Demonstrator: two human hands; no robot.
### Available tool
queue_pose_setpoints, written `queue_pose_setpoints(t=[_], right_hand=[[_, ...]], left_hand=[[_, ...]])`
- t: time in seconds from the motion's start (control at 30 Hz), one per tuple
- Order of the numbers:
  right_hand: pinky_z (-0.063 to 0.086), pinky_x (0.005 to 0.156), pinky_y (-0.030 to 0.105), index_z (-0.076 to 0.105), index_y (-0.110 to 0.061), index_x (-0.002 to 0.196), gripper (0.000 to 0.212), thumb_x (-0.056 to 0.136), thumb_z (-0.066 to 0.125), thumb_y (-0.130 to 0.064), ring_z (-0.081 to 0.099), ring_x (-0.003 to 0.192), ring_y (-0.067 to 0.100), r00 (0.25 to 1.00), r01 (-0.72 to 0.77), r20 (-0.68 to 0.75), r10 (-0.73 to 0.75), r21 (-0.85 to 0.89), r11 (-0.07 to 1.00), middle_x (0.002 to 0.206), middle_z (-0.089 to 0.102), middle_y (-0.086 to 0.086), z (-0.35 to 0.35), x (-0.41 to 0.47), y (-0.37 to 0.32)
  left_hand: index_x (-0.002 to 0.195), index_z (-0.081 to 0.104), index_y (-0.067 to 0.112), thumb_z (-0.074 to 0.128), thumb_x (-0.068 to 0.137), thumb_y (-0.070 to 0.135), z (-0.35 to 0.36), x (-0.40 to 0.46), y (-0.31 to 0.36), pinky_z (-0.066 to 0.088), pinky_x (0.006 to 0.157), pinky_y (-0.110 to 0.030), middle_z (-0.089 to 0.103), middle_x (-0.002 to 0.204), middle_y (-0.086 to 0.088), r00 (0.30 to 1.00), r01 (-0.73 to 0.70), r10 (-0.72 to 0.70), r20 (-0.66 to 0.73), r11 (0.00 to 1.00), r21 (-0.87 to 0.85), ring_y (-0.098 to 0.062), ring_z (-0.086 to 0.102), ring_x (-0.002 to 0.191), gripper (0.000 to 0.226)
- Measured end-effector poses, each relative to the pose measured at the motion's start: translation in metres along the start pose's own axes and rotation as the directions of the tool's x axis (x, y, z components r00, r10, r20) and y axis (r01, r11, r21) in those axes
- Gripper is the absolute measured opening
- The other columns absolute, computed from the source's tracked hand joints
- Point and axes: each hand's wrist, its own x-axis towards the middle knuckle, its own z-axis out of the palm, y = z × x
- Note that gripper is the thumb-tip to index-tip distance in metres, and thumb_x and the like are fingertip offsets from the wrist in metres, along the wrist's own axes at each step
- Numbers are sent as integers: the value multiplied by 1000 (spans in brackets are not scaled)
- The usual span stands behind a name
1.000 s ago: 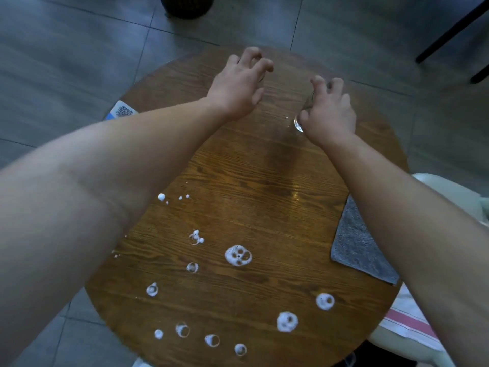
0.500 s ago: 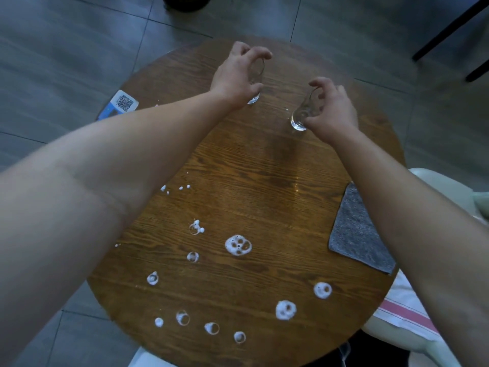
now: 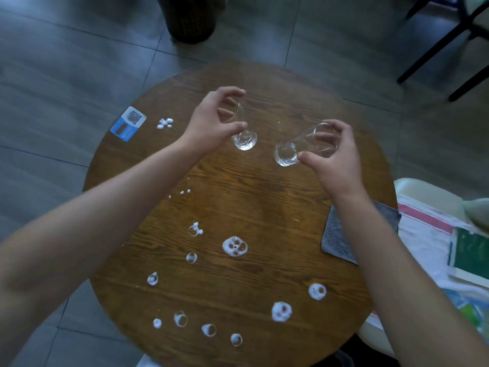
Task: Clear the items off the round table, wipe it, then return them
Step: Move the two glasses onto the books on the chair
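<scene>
The round wooden table (image 3: 264, 197) fills the middle of the view. My left hand (image 3: 214, 120) grips a clear glass (image 3: 242, 133) by its rim, lifted and tilted over the far half of the table. My right hand (image 3: 336, 157) holds a second clear glass (image 3: 293, 149) the same way, its base pointing left toward the first glass. A grey cloth (image 3: 336, 239) lies at the table's right edge, partly under my right forearm. Several white foam blobs (image 3: 235, 246) dot the near half of the tabletop.
A blue card with a QR code (image 3: 128, 123) sits at the table's left edge. A pale chair (image 3: 423, 192) with a striped towel (image 3: 428, 234) and a green book (image 3: 471, 255) stands to the right. A dark basket (image 3: 190, 19) and black chair legs (image 3: 436, 41) stand on the tiled floor beyond.
Both hands closed on the glasses and lifted them off the table, drawing them toward me. The view tilted so more floor and the chair at right show.
</scene>
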Motion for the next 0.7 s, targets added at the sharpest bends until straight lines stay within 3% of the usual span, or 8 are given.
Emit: queue_pose_setpoints(t=[0.07,0.17,0.23,0.33,0.4,0.5,0.63,0.7], right_hand=[[59,89,32,53,-41,132,74,74,89,-12,70,107,12,1000,-24,3,24,132,991,119,68,-10,-11,-21,-4],[59,84,23,56,-36,136,74,76,85,-3,72,102,7,996,-90,27,86,337,937,121,66,-8,-25,-56,2],[58,88,27,58,-32,136,78,69,87,-3,72,102,10,990,-142,50,135,469,872,124,66,-2,-30,-82,18],[56,94,32,59,-22,136,83,60,90,-19,67,108,17,984,-167,47,173,579,798,117,68,0,-41,-119,34],[55,94,29,60,-19,134,80,60,90,-25,66,110,17,985,-166,52,167,585,794,115,67,1,-50,-141,37],[54,89,23,65,-28,126,64,67,90,-29,66,109,14,990,-143,82,117,591,794,113,64,0,-68,-171,40],[55,100,44,64,-30,129,62,74,90,-37,69,107,28,985,-151,156,75,564,812,105,64,6,-83,-218,35],[54,101,50,64,-28,130,55,78,81,-31,70,98,27,984,-158,164,74,587,794,95,65,4,-86,-245,29]], left_hand=[[140,53,32,88,79,20,-8,-29,20,60,92,-30,59,119,6,999,24,-27,-32,994,-106,-14,69,102,71],[145,46,37,87,80,19,-14,-79,42,58,86,-20,59,123,6,991,70,-95,-98,970,-233,-13,69,107,79],[144,46,39,87,80,16,-15,-118,50,57,89,-24,60,126,2,974,108,-167,-154,936,-336,-14,69,111,79],[140,47,26,82,81,2,-6,-169,58,57,91,-29,60,123,-1,934,152,-294,-204,841,-519,-8,72,101,73],[137,47,18,80,82,-1,-1,-196,65,55,91,-27,60,126,-5,913,190,-357,-195,798,-571,-3,73,97,67],[131,51,19,84,80,6,-3,-236,66,55,95,-33,64,133,-9,900,213,-402,-168,742,-635,-12,73,107,62],[124,59,29,93,69,34,-18,-285,68,47,110,-53,69,132,-5,930,235,-361,-71,732,-639,-39,64,124,64],[122,62,28,92,68,40,-27,-305,74,48,107,-53,72,128,-7,935,239,-351,-46,722,-650,-40,65,120,63]])
